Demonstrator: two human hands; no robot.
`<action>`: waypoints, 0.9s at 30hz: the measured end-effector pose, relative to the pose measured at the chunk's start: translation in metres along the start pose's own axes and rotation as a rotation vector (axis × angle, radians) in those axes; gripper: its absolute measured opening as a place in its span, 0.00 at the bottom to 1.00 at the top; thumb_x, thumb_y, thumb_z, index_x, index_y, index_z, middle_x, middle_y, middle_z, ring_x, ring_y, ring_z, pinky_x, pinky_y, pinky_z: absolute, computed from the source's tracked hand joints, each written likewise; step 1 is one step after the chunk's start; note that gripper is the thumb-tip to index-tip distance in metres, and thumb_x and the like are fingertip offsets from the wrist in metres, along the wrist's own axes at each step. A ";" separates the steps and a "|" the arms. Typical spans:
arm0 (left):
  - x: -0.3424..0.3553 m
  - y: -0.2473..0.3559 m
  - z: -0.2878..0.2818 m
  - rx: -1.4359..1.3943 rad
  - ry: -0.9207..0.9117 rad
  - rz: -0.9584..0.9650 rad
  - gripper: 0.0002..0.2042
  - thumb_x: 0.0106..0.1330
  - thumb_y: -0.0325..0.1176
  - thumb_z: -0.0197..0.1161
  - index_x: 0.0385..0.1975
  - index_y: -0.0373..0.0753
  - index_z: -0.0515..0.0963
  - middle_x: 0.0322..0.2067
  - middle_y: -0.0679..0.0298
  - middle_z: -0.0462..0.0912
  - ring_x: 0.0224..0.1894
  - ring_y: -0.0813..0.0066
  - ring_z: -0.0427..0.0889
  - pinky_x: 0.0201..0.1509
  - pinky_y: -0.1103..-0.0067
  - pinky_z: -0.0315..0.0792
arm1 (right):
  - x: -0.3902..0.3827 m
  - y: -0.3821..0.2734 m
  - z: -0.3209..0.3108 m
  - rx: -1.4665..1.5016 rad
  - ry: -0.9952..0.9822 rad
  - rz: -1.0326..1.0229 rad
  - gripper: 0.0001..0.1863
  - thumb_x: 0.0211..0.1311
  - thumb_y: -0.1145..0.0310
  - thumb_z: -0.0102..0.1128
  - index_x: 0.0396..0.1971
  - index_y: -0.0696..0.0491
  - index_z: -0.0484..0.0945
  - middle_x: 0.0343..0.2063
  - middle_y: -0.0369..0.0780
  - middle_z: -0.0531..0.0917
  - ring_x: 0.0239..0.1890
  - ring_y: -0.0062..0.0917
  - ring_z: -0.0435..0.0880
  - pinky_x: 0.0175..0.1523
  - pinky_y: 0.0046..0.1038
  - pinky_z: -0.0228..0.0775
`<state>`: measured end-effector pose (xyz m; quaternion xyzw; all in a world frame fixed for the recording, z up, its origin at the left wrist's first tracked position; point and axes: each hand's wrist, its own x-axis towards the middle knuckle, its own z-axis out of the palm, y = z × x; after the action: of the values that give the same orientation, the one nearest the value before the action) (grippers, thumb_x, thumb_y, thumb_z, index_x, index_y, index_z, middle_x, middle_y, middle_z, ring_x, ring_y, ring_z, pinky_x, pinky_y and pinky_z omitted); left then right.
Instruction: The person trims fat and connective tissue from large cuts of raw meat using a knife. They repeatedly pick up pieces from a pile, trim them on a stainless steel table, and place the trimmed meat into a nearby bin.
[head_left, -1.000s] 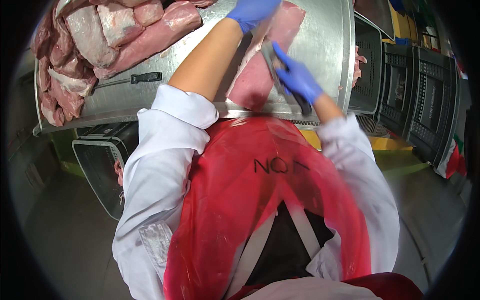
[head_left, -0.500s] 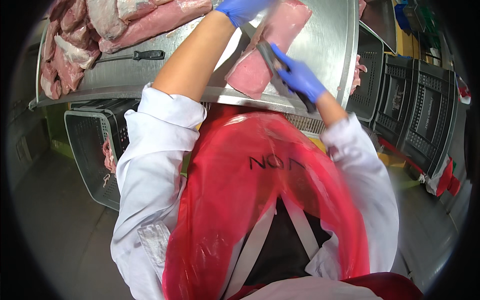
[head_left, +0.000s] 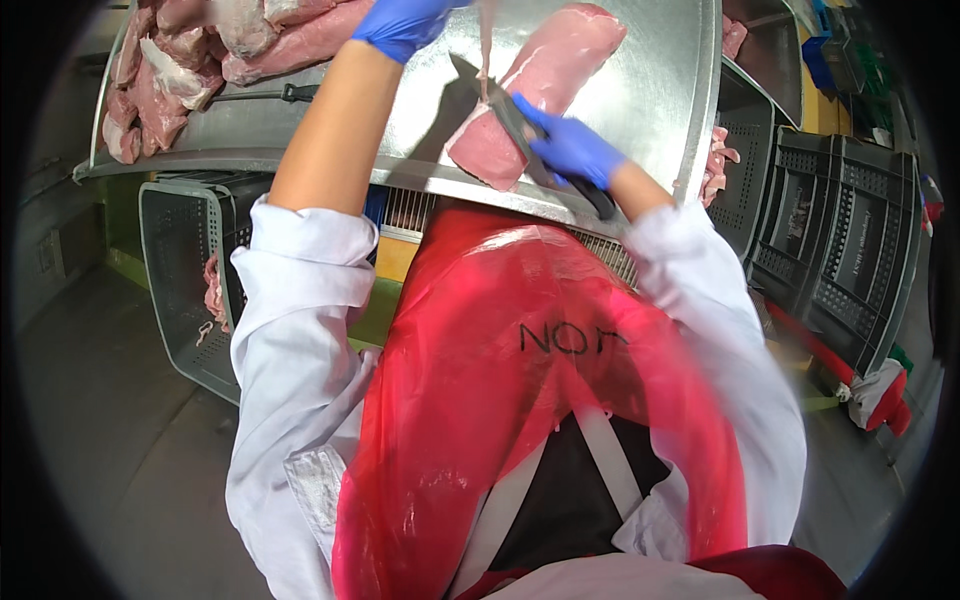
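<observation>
A pale pink boneless loin of meat (head_left: 560,65) lies lengthwise on the steel table. My right hand (head_left: 580,150), in a blue glove, is wrapped round the dark handle of a knife (head_left: 508,118). Its blade slants across the loin's near left side, with the tip pointing away to the left. A thin strip of meat (head_left: 486,45) stretches upward from beside the blade past the upper edge of view. At the top of this strip is my left hand (head_left: 405,25), also gloved in blue and closed; its fingertips are partly cut off by the picture's edge.
More meat pieces (head_left: 165,110) are heaped at the table's far left. Beside them lies a thin rod with a black handle (head_left: 299,92). Grey crates with scraps stand below left (head_left: 150,270) and at the right (head_left: 745,150). The steel table's (head_left: 660,130) raised rim runs in front of me.
My left hand has moved left, and a strip now shows stretched up from the loin. The knife has shifted left, its blade now lying across the loin's left side.
</observation>
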<state>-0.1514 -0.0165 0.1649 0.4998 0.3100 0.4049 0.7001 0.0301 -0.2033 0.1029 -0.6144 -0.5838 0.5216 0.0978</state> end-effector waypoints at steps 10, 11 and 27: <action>0.009 -0.020 0.251 -0.072 -0.518 0.448 0.15 0.66 0.39 0.66 0.37 0.30 0.81 0.31 0.62 0.85 0.30 0.77 0.82 0.35 0.79 0.76 | 0.031 0.015 0.070 0.474 0.200 -0.197 0.36 0.66 0.72 0.51 0.75 0.41 0.60 0.30 0.39 0.83 0.24 0.21 0.81 0.32 0.25 0.76; -0.013 -0.031 0.268 0.078 -0.558 0.364 0.17 0.67 0.41 0.64 0.42 0.30 0.79 0.33 0.62 0.85 0.33 0.75 0.83 0.36 0.77 0.77 | 0.038 0.005 0.064 0.488 0.234 -0.174 0.36 0.67 0.71 0.52 0.75 0.40 0.59 0.32 0.39 0.83 0.26 0.22 0.81 0.33 0.26 0.76; -0.128 -0.064 -0.025 0.526 0.046 0.139 0.12 0.69 0.28 0.64 0.49 0.33 0.77 0.28 0.73 0.78 0.32 0.86 0.75 0.39 0.84 0.72 | -0.029 0.008 -0.015 0.399 0.190 0.262 0.40 0.68 0.73 0.51 0.78 0.37 0.52 0.19 0.36 0.76 0.16 0.18 0.72 0.23 0.24 0.70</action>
<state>-0.2174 -0.1288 0.1007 0.6753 0.3853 0.3688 0.5093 0.0524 -0.2221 0.1190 -0.6998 -0.3728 0.5746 0.2029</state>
